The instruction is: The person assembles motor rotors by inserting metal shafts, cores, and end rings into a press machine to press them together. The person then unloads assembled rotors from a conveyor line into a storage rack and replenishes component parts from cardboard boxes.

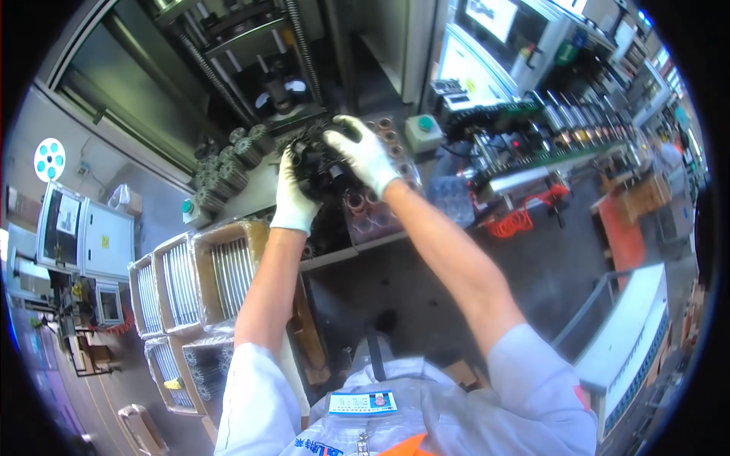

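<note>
My left hand (pixel 295 196) and my right hand (pixel 363 155), both in white gloves, press in from either side on a cluster of dark metal parts (pixel 319 163) at the bench's middle. The left fingers curl along the cluster's left side. On the right, thumb and fingers arch over its far right edge. Single shapes within the dark cluster are hard to make out. Beside my right wrist lies a clear plastic tray (pixel 365 224) with copper-coloured rings (pixel 355 201) in its pockets. Several toothed metal cores (pixel 224 171) stand in rows left of my left hand.
A press (pixel 258 61) with coil springs rises behind the bench. Button boxes with green buttons stand at right (pixel 423 133) and left (pixel 195 214). Cartons of metal rods (pixel 181 277) sit at lower left. A conveyor (pixel 547 156) with an orange coiled hose (pixel 513 222) runs at right.
</note>
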Tool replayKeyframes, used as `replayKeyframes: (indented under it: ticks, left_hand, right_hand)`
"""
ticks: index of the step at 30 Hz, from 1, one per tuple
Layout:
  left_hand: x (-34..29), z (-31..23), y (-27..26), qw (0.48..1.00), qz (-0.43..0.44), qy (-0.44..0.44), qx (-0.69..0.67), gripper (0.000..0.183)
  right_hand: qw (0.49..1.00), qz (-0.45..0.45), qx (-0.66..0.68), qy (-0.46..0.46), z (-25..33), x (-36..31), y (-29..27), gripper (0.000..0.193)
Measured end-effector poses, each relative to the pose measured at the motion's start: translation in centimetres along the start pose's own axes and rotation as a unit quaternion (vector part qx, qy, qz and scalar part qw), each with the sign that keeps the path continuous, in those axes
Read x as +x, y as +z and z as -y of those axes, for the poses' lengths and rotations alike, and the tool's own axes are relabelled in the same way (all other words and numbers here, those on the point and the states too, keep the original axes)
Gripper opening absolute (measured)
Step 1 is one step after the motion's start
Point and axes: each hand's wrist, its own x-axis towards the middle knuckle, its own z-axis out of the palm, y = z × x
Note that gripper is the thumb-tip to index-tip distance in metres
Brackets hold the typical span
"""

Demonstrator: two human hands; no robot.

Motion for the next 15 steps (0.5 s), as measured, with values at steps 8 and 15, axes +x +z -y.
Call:
replayKeyframes:
  ticks: [8,15]
  left_hand:
    - [5.2,-4.2,-8.5,0.971,-0.177,-0.014,0.163,0.039]
    - [6.3,-6.0,-10.9,0.880,-0.106,0.133,0.444,0.073]
  right_hand:
    - [0.981,0.027,-0.178,0.069,-9.5,5.6,6.5,0.070]
    - [0.969,0.053,-0.222,0.097,-10.0,5.5,7.2,0.080]
